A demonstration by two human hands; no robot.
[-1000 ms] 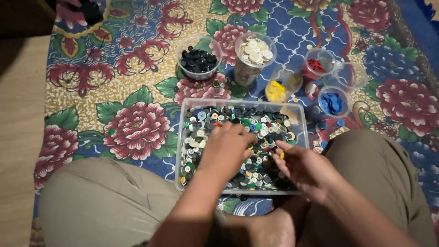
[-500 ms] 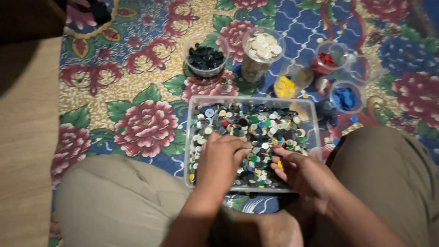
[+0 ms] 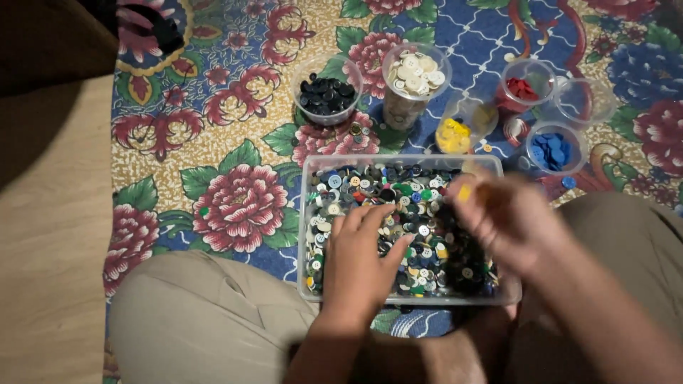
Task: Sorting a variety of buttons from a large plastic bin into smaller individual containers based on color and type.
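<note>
- The person's left hand (image 3: 356, 263) lies palm down inside a clear rectangular plastic tray (image 3: 307, 213), fingers spread flat on a heap of mixed small buttons (image 3: 405, 195); its grip is loose and closed on nothing that can be seen.
- The right hand (image 3: 509, 217) hovers above the tray's right half, blurred by motion. Its fingertips pinch a small yellow button (image 3: 464, 193), so this grip is nearly closed around that one piece.
- The yellow button is raised above the heap, near the tray's far right corner, well apart from the left hand.
- The tray sits on the floor between the person's knees, which are clad in khaki trousers (image 3: 192, 320).
- Beyond the tray stand small clear plastic cups: one of black buttons (image 3: 327, 94), one of cream-white buttons (image 3: 416, 72), one tilted cup of yellow buttons (image 3: 455, 134), one of red buttons (image 3: 523, 89), one of blue buttons (image 3: 553, 149), and one that looks empty (image 3: 585, 103).
- The yellow cup stands just beyond the tray's far edge, near the pinched button.
- All rests on a floral rug (image 3: 228, 206) of red blooms, with bare wooden floor (image 3: 50, 235) to the left.
</note>
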